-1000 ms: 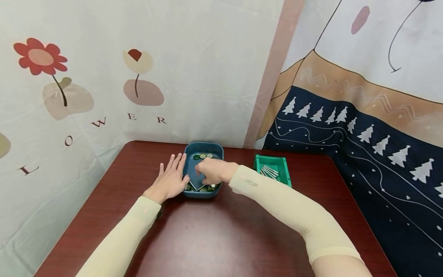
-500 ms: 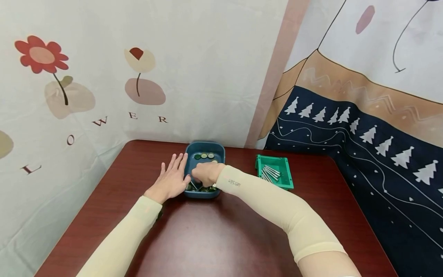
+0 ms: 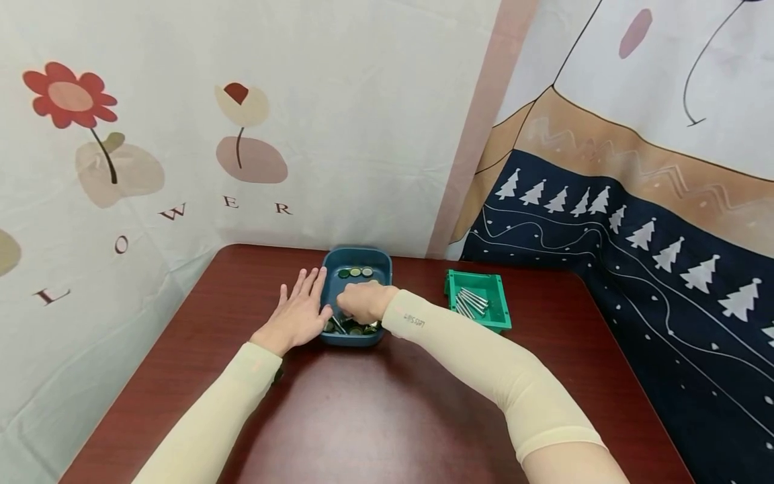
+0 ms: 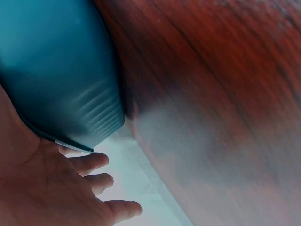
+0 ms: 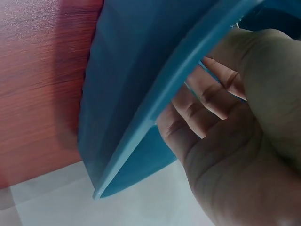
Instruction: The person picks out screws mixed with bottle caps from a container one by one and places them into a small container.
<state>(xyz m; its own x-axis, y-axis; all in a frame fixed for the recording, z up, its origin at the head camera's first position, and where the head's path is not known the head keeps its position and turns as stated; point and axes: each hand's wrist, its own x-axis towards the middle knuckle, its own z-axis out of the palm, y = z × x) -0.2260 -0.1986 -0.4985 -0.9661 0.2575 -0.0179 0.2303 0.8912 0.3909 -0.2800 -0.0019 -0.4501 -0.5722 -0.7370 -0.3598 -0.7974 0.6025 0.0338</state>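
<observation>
A deep blue plastic bin [image 3: 353, 341] stands near the table's far edge. Along its back lie a few small round discs [image 3: 355, 272], green and pale gold; several more discs and a slim silver rod [image 3: 338, 325] are at its front. My left hand [image 3: 294, 314] rests against the bin's left rim, fingers straight and spread; the left wrist view shows its palm beside the bin wall [image 4: 61, 70]. My right hand [image 3: 363, 302] reaches down into the bin with bent fingers. Its fingertips are hidden by the rim [image 5: 155, 99] in the right wrist view, so their grip is unclear.
To the right of the bin, a green tray [image 3: 498, 309] holds several silver rods [image 3: 472, 300]. Both stand on a reddish-brown wooden table [image 3: 363, 417]. Printed cloth [image 3: 363, 134] hangs behind the table and along its right side.
My right hand has moved slightly left and down in the bin, then stayed nearly still. Two rods formed a V at the front; now one shows clearly. My left hand has stayed put.
</observation>
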